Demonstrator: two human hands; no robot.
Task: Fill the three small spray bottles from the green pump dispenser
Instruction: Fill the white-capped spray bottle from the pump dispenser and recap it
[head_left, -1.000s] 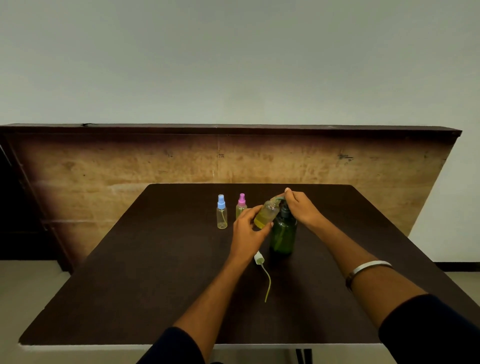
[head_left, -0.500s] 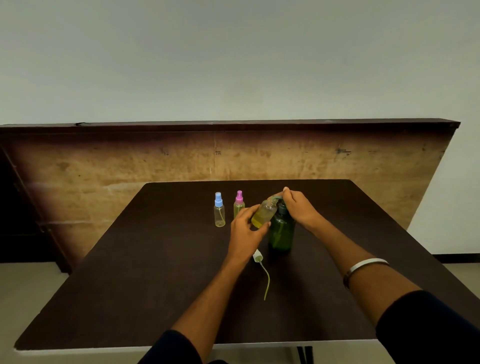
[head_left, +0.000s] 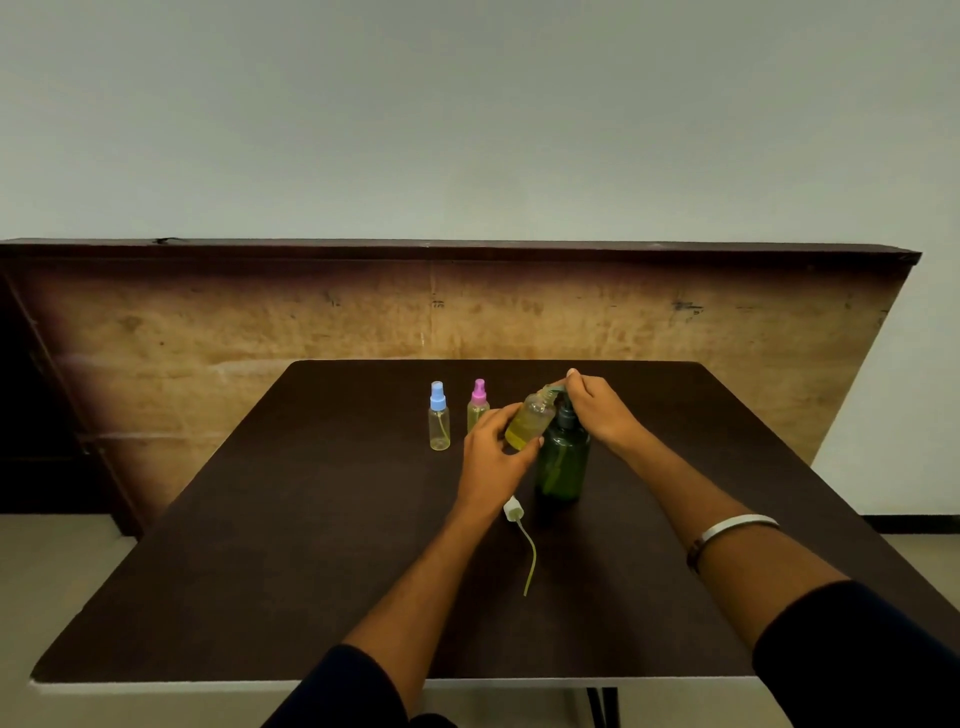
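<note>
The green pump dispenser (head_left: 562, 462) stands upright near the middle of the dark table (head_left: 260, 545). My right hand (head_left: 600, 408) rests on its pump head, fingers closed over it. My left hand (head_left: 493, 452) holds an uncapped small spray bottle (head_left: 531, 422), tilted with its open neck up against the pump's spout; yellowish liquid fills its lower part. That bottle's white spray cap with its dip tube (head_left: 519, 535) lies on the table in front of the dispenser. To the left stand a blue-capped bottle (head_left: 439, 415) and a pink-capped bottle (head_left: 477, 405), both upright.
A worn wooden panel (head_left: 363, 322) stands behind the table's far edge, with a pale wall above it. The table's near edge (head_left: 208, 683) runs just beyond my sleeves. I wear a pale bangle (head_left: 737, 525) on my right wrist.
Both hands, the tilted bottle and the dispenser keep the same pose; only the camera view has drifted slightly.
</note>
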